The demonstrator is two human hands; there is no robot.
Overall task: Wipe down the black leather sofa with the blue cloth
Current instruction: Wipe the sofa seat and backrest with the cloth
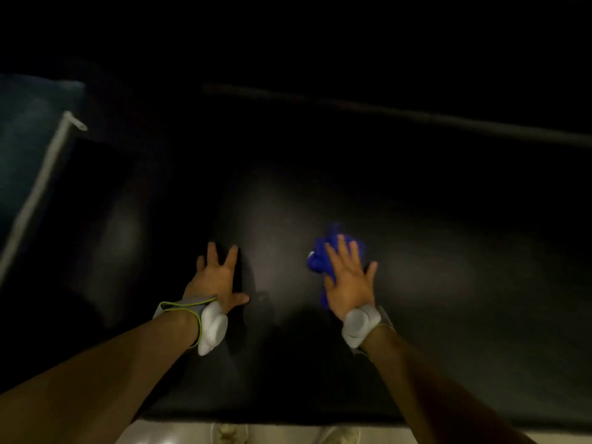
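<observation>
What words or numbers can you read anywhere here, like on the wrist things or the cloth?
None can be read.
The white wrist bands show no text.
The blue cloth under the right hand is plain.
The black sofa, where the left hand rests, bears no label.
The blurred teal cushion at the far left shows none either.

The black sofa seat (416, 193) lies broad and bare from twelve round to three o'clock, open for a sweep. At nine to ten o'clock a dark cushion (28, 149) with pale piping blocks the left end. The left hand (215, 277) lies flat at center, the right hand (347, 280) presses the blue cloth (320, 254) beside it, bare leather between.
</observation>
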